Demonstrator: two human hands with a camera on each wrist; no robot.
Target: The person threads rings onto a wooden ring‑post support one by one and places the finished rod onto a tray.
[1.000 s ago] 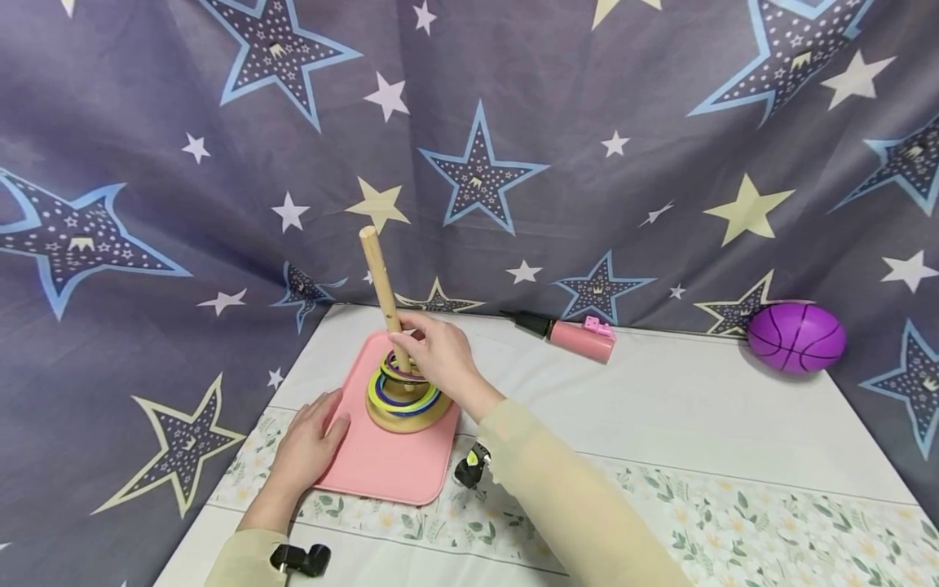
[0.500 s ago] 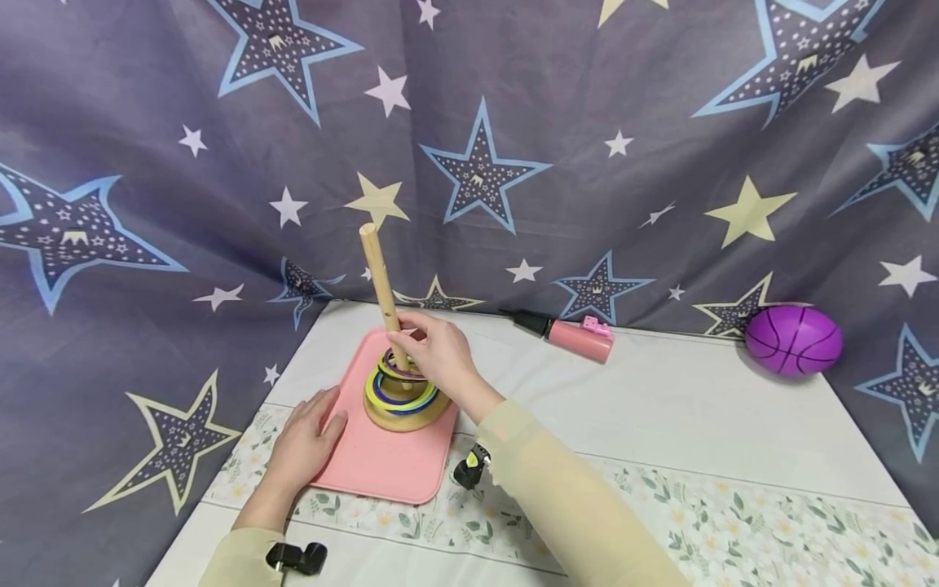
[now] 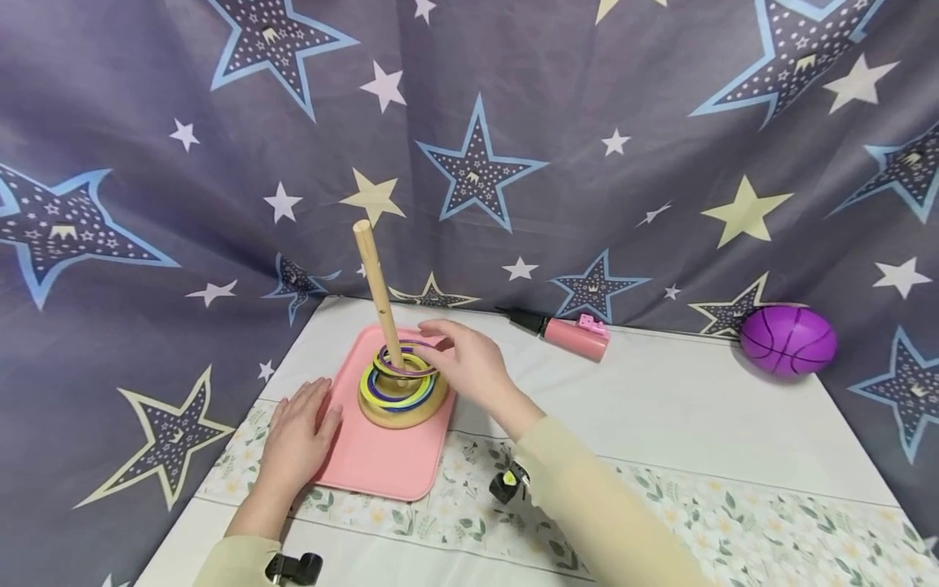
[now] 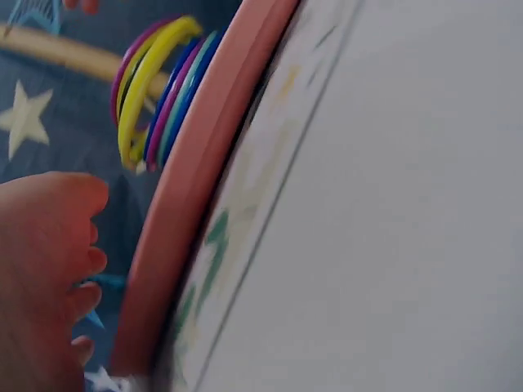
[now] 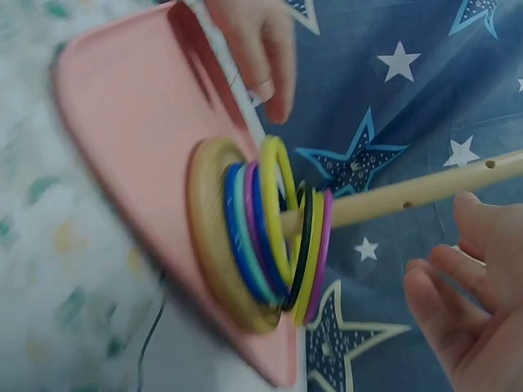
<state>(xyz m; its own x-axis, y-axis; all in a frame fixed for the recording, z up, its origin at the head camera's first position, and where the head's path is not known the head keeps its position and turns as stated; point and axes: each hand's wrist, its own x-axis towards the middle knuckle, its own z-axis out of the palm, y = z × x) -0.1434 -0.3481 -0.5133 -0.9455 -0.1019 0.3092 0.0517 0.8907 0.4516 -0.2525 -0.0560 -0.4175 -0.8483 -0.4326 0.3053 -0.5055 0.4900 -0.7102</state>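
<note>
Right hand (image 3: 469,368) hovers open beside ringed peg (image 3: 377,295), left hand (image 3: 297,436) on tray (image 3: 381,466)

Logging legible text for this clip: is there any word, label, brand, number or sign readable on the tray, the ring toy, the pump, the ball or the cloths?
None can be read.
Pink tray: plain.
Wooden peg and rings: no print; the peg shows only small holes.
Pink pump: no legible label.
Purple ball: black seam lines only.
Backdrop: stars with tiny crown motifs, no letters.
Tablecloth: floral pattern only.
</note>
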